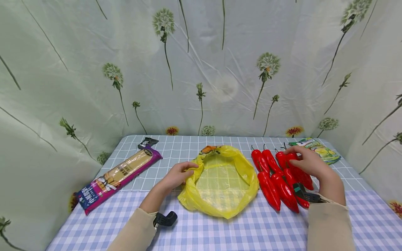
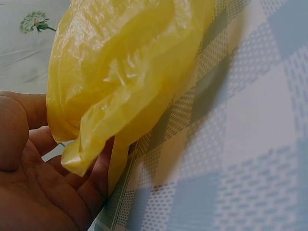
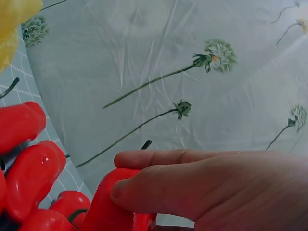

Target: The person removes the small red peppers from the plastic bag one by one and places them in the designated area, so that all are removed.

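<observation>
A yellow plastic bag (image 1: 207,208) lies at the middle of the table with its mouth spread wide. My left hand (image 1: 178,175) holds the left side of its rim; in the left wrist view the thumb and fingers are around the crinkled yellow plastic (image 2: 120,91). To the right of the bag, several glossy red peppers (image 1: 269,191) with dark stems lie in a group. My right hand (image 1: 309,162) is over the far right of that group and grips one red pepper (image 3: 113,199) between thumb and fingers. The lower part of this pepper is cut off in the right wrist view.
A long purple packet of noodle-like sticks (image 1: 120,176) lies at the left, with a small black packet (image 1: 147,143) behind it. A green and yellow packet (image 1: 325,151) lies at the back right. Under the right hand is a red mesh-like item (image 1: 304,179). A floral curtain (image 1: 226,69) hangs behind.
</observation>
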Action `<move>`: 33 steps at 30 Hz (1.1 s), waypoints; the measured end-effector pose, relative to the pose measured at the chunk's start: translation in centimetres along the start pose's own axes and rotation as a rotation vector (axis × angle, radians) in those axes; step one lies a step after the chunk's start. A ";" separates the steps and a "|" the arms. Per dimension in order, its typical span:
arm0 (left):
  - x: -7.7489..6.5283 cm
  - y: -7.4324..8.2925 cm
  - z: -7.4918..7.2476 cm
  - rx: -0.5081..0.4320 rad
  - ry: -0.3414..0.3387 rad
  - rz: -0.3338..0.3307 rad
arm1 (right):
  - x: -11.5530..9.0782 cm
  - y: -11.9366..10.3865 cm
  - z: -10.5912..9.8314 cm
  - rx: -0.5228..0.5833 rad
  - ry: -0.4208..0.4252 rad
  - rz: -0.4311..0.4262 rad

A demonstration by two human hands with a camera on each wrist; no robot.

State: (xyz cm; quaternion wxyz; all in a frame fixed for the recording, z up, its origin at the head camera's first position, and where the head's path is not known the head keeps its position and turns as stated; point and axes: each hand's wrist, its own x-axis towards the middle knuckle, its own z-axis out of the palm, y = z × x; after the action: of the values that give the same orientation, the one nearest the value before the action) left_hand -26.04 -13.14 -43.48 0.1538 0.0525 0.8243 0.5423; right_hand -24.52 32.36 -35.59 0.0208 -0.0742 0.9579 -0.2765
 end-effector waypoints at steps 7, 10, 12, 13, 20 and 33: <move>-0.1 0.0 0.0 -0.002 0.005 0.009 | -0.1 1.1 0.0 0.007 -0.014 0.020; -0.1 0.0 0.0 -0.006 0.007 0.017 | -0.1 1.6 0.1 -0.002 -0.026 0.031; -0.1 -0.1 0.0 -0.009 0.007 0.023 | -0.1 1.9 0.1 -0.011 -0.036 0.039; -0.1 -0.1 0.0 -0.010 0.006 0.026 | -0.1 2.0 0.1 -0.012 -0.042 0.046; -0.1 0.0 -0.1 -0.013 -0.002 0.036 | -0.1 1.9 -0.2 0.000 -0.093 0.115; 0.0 -0.1 -0.2 -0.010 -0.009 0.023 | 0.4 0.0 -0.1 -0.045 0.031 0.109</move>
State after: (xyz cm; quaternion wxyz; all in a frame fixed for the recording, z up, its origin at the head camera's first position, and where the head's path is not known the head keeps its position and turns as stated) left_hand -26.06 -13.37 -43.45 0.1515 0.0639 0.8202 0.5480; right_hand -24.90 32.38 -35.56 0.0193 -0.0180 0.9667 -0.2546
